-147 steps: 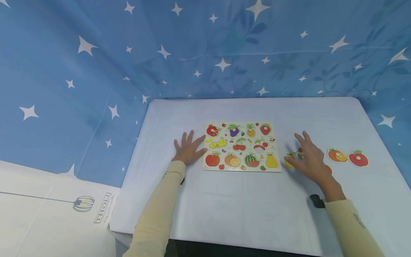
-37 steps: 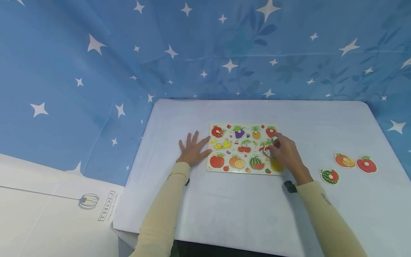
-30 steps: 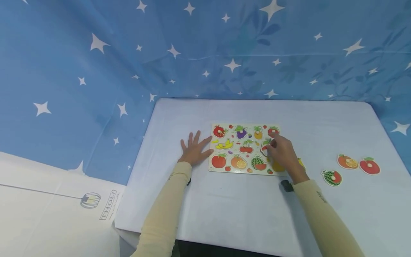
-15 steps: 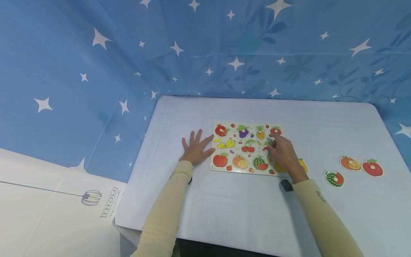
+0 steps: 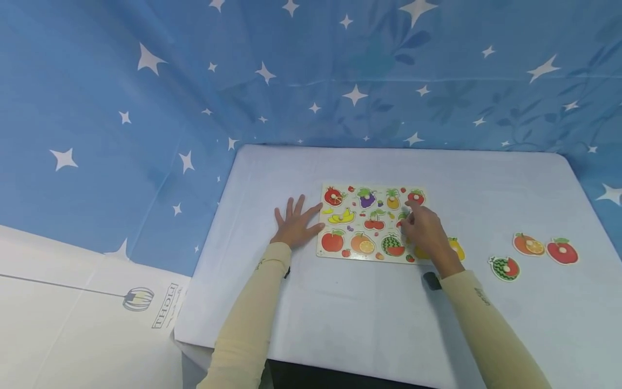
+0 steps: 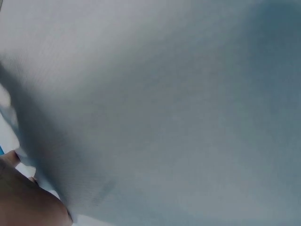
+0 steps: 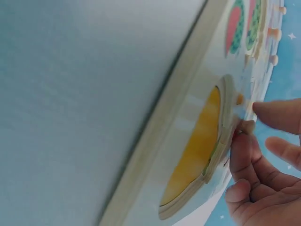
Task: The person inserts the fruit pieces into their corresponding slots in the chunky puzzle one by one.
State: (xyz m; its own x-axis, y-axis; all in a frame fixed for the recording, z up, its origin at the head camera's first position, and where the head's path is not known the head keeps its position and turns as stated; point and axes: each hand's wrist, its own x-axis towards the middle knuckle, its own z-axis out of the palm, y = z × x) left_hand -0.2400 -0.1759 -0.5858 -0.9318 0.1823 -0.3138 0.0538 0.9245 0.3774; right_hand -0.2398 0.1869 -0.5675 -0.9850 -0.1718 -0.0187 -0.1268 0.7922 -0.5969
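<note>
On the white table lies a fruit knob puzzle board (image 5: 352,255). My left hand (image 5: 293,229) rests flat with spread fingers, thumb and index finger at the board's left edge; in the left wrist view only part of the left hand (image 6: 28,200) shows. My right hand (image 5: 427,232) is over the board's right side, its curled fingers at the knob (image 7: 247,126) of a cherry puzzle piece (image 5: 401,219). That piece sits at the second-row recess by the right edge, mostly hidden by the hand. Below it, the yellow pear recess (image 7: 195,150) shows in the right wrist view.
A pear piece (image 5: 455,247) lies just right of the board, partly behind my right wrist. Farther right are loose watermelon (image 5: 504,268), orange (image 5: 528,244) and apple (image 5: 562,251) pieces. A blue starry curtain (image 5: 311,70) hangs behind the table (image 5: 340,313).
My right hand has gone from the loose pieces leftward to the board, bringing the cherry piece. Lately it turned and lowered that piece at its recess. The left hand has stayed at the board's edge.
</note>
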